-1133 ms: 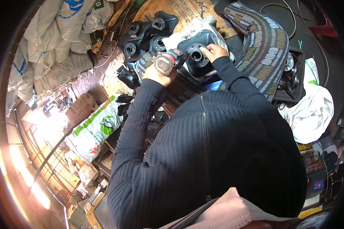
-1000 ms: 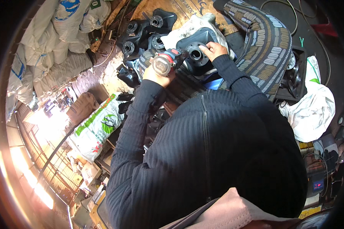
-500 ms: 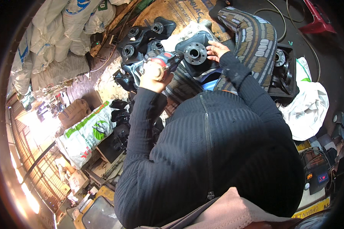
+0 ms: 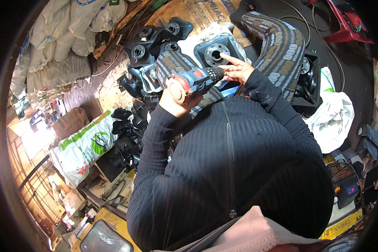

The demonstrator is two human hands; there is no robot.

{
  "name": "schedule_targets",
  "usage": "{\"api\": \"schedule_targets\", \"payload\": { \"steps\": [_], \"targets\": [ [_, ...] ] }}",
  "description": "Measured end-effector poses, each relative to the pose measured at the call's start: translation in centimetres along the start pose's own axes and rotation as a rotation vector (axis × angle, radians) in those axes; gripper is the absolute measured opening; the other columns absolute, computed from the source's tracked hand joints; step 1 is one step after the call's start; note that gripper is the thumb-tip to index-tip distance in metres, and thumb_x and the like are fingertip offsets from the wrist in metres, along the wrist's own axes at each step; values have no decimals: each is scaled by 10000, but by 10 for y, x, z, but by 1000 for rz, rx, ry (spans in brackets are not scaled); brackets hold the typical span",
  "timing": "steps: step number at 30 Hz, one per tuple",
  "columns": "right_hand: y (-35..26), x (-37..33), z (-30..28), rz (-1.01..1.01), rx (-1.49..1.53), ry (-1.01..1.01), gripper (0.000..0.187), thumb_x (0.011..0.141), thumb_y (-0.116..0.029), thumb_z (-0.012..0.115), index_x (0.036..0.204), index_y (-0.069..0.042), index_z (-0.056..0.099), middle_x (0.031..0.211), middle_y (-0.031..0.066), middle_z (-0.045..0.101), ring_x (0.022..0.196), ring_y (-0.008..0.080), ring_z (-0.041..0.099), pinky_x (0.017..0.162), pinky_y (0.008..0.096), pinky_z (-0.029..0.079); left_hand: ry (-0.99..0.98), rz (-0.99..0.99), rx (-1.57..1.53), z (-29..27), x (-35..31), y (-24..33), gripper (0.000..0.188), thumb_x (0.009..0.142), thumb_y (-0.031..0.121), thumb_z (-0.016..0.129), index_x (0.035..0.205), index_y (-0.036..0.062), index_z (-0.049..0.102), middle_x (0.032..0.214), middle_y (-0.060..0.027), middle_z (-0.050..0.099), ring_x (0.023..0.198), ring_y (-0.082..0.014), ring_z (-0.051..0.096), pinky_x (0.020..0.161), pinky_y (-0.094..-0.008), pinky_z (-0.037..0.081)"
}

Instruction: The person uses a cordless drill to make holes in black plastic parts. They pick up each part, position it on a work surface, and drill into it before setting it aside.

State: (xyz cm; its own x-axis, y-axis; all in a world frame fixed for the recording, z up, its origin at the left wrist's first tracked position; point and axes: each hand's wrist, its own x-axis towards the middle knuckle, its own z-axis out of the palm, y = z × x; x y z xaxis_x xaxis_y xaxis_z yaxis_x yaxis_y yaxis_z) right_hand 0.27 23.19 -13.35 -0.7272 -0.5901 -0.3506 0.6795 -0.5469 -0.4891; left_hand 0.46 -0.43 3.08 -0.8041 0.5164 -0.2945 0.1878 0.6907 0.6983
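My left hand [image 4: 172, 101] grips a cordless drill [image 4: 193, 82], grey-blue and black with a red ring at its back end. Its black chuck points right, toward my right hand [image 4: 239, 70]. That hand has its index finger stretched toward the hub, while the other fingertips are close to the chuck's front; whether they touch it is hard to see. Just beyond lies a square black part [image 4: 233, 49] with a round metal hub [image 4: 214, 54] ringed by holes, resting on white sheeting [image 4: 206, 33]. Any bit in the chuck is hidden.
Similar black hubbed parts [image 4: 139, 52] lie at the far left. A curved patterned cushion [image 4: 283, 42] runs down the right, beside a black crate [image 4: 317, 80] of parts. White sacks [image 4: 54, 38] are stacked on the left; a red plastic stool [image 4: 348, 27] stands far right.
The drill has swung right and nearer, from beside the hub to just below it. My right hand has left the part's right edge for the chuck. The black part now sits differently, its square rim showing.
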Motion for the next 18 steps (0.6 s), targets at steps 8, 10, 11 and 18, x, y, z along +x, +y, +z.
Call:
{"api": "schedule_targets", "payload": {
  "steps": [8,10,11,18],
  "targets": [
    [0,5,3,14,-284,10,711,773,184,417,1387,-153,297,1062,69,590,947,104,534,854,224,448,-69,-63,-112,-3,3,2,407,671,86,705,1055,42,578,966,-91,608,916,-243,587,814,-352,458],
    [1,5,0,19,-418,-10,718,759,198,388,1374,-169,334,1083,78,594,954,105,535,843,211,434,-60,-17,-64,-2,6,1,406,667,94,705,1051,47,581,971,-94,605,919,-252,582,819,-361,454],
    [1,4,0,27,-500,-24,726,750,205,375,1367,-177,352,1094,80,595,958,107,537,834,206,427,-55,7,-41,-2,8,1,405,666,98,705,1049,50,582,973,-95,604,920,-257,580,821,-366,451],
    [-19,6,5,114,-791,-236,779,703,221,336,1368,-184,355,1116,82,607,960,115,553,804,212,411,-87,160,116,-14,14,-4,403,622,168,704,1003,100,595,966,-99,601,908,-305,573,801,-407,446]
  ]
}}
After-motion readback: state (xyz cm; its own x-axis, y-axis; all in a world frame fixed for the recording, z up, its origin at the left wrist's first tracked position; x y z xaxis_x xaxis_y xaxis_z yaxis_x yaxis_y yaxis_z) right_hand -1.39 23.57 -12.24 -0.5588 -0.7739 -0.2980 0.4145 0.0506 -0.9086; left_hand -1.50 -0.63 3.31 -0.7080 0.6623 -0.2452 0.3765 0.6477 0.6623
